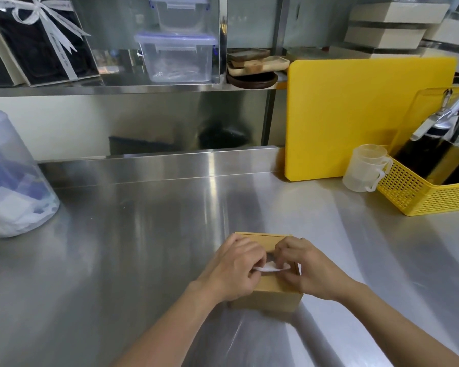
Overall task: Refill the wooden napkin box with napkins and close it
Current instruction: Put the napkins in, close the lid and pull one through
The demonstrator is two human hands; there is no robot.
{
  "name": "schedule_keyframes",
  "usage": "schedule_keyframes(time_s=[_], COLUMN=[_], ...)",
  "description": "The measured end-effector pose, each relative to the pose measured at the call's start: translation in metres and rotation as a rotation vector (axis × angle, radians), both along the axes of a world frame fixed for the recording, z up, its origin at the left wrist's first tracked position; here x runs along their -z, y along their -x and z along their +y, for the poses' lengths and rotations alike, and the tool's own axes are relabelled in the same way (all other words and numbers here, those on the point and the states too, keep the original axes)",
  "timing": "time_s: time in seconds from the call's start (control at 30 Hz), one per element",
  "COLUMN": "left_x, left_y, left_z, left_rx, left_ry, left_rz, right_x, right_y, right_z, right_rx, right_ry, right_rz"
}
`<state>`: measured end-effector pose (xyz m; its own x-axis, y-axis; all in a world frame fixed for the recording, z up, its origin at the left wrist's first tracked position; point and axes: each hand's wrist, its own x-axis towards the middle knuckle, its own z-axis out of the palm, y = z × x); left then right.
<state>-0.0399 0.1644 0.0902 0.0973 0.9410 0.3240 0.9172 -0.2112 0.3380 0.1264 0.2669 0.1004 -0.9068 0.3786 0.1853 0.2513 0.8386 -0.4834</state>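
- A wooden napkin box [269,292] stands on the steel counter [143,234], near its front edge, with the lid on top.
- A white napkin [269,267] pokes out of the slot in the lid; the rest of the box's contents is hidden.
- The left hand [233,271] rests on the left part of the lid, fingers curled close together and pinching the left end of the napkin.
- The right hand [306,268] lies on the right part of the lid, fingers bent and narrow, pinching the napkin's right end.
- The napkin spans the gap between the two sets of fingertips, just above the slot.
- A yellow mesh basket [419,197] at the far right holds dark bottles [424,152] with metal spouts.
- A clear measuring cup [365,168] stands just beside the basket, seemingly holding nothing.
- A yellow cutting board [355,115] leans upright behind them.
- At the left edge, a translucent tub [13,176] contains white and blue items, too blurred to identify.
- Stacked clear lidded containers [176,55] sit on the shelf above.
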Motion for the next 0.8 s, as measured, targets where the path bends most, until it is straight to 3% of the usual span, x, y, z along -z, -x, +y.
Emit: schedule_keyframes(time_s=[0.2, 0.4, 0.67, 0.8], left_x=[0.0, 0.0, -0.001, -0.005], left_y=[0.001, 0.003, 0.01, 0.011], left_z=[-0.003, -0.001, 0.0, 0.007], left_rx=[0.018, -0.005, -0.164, -0.135], left_ry=[0.064, 0.253, 0.371, 0.435], left_rz=[-0.055, -0.228, -0.571, -0.42], right_x=[-0.002, -0.007, -0.006, -0.007], right_y=[0.001, 0.003, 0.003, 0.002], right_z=[0.001, 0.003, 0.002, 0.004], right_rx=[0.026, 0.076, 0.181, 0.194], right_ry=[0.266, 0.26, 0.38, 0.399], right_rz=[-0.117, -0.217, -0.063, 0.015])
